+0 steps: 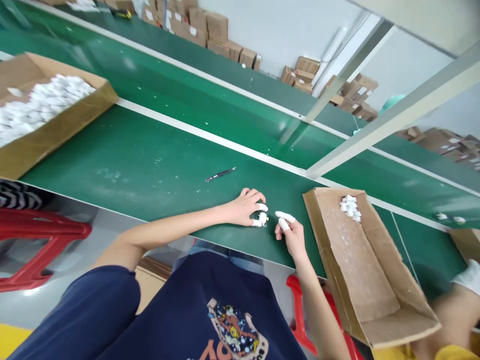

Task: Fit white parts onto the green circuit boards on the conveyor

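My left hand (247, 207) rests over the green bench, with white finger cots on its thumb and index finger. Between those two fingers is a small white part (263, 218) with dark and yellowish bits at its edge; its exact kind is too small to make out. Just right of it, my right hand (292, 234) is held apart from the part. Its cot-covered thumb and index finger are stretched out, nothing between them, and the other fingers are curled. Beyond my left hand lies a pair of dark tweezers (220, 174).
A cardboard tray (363, 270) to my right holds several white pieces (350, 207) at its far end. Another cardboard box (75, 112) at far left is heaped with white pieces. A metal post (397, 112) rises behind. A co-worker's gloved hand (468, 277) shows at right.
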The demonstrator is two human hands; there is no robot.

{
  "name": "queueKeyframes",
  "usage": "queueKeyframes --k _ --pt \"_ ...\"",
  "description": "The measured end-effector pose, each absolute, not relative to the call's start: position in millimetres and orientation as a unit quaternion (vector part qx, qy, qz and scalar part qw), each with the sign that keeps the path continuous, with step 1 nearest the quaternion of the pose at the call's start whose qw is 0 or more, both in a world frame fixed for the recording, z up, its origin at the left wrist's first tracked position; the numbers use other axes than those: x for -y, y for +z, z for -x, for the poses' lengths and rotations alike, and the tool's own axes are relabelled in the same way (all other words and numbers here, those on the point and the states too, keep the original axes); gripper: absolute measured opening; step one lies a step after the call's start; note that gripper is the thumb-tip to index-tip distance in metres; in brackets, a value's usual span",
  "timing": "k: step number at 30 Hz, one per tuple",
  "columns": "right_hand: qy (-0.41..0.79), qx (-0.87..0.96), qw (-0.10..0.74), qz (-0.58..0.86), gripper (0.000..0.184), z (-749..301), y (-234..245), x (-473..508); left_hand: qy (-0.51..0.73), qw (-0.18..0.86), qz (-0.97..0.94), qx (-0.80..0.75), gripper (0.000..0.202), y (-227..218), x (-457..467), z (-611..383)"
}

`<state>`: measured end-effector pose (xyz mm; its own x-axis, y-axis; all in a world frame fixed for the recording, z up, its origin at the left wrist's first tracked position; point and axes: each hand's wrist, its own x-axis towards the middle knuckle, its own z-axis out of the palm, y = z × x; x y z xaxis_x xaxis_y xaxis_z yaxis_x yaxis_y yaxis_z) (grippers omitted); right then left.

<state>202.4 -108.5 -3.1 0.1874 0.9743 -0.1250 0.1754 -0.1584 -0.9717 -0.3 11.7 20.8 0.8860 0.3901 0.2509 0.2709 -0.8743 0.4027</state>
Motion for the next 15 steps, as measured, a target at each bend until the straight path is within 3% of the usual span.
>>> queueKeyframes --k 7,10,12,15 --pt "0.379 0.469 0.497 0.624 0.036 -211.8 -21.6 141.7 0.102 0.149 -0.959 -0.217 0.018 33.9 11.1 -15.6" --pt "0.379 0.474 0.499 0.619 0.037 -213.2 -12.6 148.0 0.087 0.146 -0.962 -0.215 0.02 40.2 11.4 -16.6" --pt "0.401 0.518 0.447 0.609 0.038 -208.0 6.2 148.2 0.074 0.145 -0.964 -0.212 0.028 44.9 13.1 -14.6" --pt "0.447 0.672 0.267 0.527 0.034 -177.4 48.1 133.9 0.063 0.14 -0.959 -0.237 0.036 54.3 29.7 -9.0"
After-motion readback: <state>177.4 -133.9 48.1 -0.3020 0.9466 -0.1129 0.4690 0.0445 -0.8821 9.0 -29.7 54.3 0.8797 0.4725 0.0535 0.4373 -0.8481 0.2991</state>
